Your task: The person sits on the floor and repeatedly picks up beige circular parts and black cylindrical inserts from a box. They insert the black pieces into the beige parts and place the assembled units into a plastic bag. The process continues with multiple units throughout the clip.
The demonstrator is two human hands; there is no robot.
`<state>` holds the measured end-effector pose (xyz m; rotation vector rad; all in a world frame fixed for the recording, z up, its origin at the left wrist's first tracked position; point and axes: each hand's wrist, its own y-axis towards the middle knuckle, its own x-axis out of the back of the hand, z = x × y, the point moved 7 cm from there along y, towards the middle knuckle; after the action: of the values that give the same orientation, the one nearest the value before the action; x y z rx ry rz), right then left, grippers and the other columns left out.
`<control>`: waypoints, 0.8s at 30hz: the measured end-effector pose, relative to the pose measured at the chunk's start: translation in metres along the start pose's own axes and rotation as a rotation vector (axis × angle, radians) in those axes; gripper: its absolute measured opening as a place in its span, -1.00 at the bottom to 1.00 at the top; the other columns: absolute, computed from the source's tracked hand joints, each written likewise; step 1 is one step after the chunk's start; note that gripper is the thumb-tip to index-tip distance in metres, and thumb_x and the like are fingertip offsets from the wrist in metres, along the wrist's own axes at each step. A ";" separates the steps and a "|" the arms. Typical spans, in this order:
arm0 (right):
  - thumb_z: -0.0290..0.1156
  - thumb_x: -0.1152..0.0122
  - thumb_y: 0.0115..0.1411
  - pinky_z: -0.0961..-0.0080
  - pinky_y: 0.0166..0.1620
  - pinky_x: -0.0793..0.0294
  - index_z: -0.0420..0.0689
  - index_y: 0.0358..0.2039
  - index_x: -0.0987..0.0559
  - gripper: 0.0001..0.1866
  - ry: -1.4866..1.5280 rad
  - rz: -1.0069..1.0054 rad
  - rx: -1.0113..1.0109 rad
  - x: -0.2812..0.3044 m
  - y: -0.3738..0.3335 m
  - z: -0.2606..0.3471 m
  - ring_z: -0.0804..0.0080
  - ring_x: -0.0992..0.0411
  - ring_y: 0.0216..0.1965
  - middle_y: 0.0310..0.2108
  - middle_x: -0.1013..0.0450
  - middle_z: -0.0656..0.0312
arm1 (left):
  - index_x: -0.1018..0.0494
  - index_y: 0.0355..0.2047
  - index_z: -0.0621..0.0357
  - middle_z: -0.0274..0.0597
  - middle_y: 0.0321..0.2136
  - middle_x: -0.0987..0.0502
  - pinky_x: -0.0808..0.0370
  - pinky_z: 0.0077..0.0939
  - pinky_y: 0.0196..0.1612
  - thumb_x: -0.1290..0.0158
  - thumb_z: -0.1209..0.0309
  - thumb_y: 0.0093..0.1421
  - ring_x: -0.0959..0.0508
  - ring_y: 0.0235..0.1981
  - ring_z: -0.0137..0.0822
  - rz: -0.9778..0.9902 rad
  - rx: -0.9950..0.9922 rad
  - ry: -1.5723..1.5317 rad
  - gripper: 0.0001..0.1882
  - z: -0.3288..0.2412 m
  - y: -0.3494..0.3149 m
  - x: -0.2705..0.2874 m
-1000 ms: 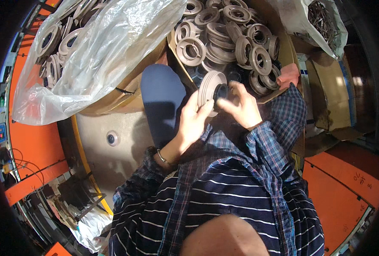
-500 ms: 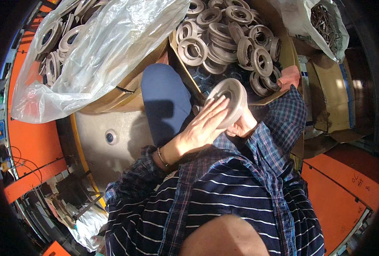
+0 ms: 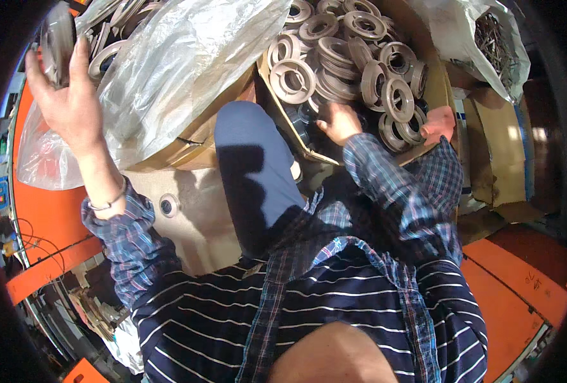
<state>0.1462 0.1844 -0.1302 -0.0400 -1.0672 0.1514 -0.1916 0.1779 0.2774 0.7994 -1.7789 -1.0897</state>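
My left hand (image 3: 72, 108) is raised at the far left, over the plastic-lined box, with thumb and fingers spread apart. Between and beyond its fingertips is a grey-beige plastic ring (image 3: 58, 41), seen nearly edge-on and smeared by motion; it looks loose from the fingers. My right hand (image 3: 342, 126) reaches into the near side of the open cardboard box (image 3: 441, 76), beside a heap of similar rings (image 3: 293, 81). Its fingers curl downward there, and their tips are hidden, along with whatever they hold. Dark round pieces (image 3: 301, 127) lie under the rings near it.
Clear plastic sheeting (image 3: 175, 70) drapes over the left box. At the back right sits a white bag (image 3: 449, 32) of thin strips. A pink piece (image 3: 438, 124) hangs on the box's rim. A small round object (image 3: 168, 205) lies on the floor. Orange surfaces (image 3: 507, 287) flank me.
My hands have parted. The left swung up to the far left with the ring they both held, and its fingers spread. The right moved forward into the box of rings.
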 end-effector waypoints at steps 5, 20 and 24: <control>-0.11 -0.43 -0.01 0.09 0.26 -0.15 -0.15 0.02 -0.48 -0.37 -0.285 0.007 0.161 -0.034 0.026 -0.001 -0.01 -0.32 0.14 0.04 -0.43 -0.06 | -0.34 0.16 0.36 0.09 0.13 -0.43 -0.31 -0.26 0.23 -0.29 0.28 0.13 -0.43 0.17 -0.13 0.172 0.055 -0.483 -0.34 -0.026 -0.046 -0.022; -0.15 -0.04 0.37 0.57 -0.27 -0.51 -0.29 -0.20 -0.59 -0.60 1.694 0.320 -0.324 0.085 -0.064 0.028 0.55 -0.49 -0.41 -0.36 -0.57 0.23 | -0.28 0.21 0.31 -0.04 0.09 -0.46 -0.41 -0.39 0.14 -0.18 0.54 0.17 -0.50 0.05 -0.29 0.842 1.483 -1.355 -0.41 -0.114 -0.302 -0.090; -0.23 -0.28 0.20 0.50 -0.19 -0.51 -0.15 -0.23 -0.61 -0.74 0.701 0.254 -0.102 0.012 -0.012 0.021 0.48 -0.51 -0.34 -0.39 -0.58 0.22 | -0.45 0.01 0.35 -0.14 -0.14 -0.60 -0.48 -0.44 0.02 -0.08 0.57 0.23 -0.58 -0.12 -0.36 0.804 1.674 -1.261 -0.68 -0.101 -0.316 -0.071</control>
<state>0.1346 0.1736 -0.1086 -0.3000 -0.3647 0.2870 -0.0465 0.0742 -0.0113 -0.0717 -3.4960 1.0122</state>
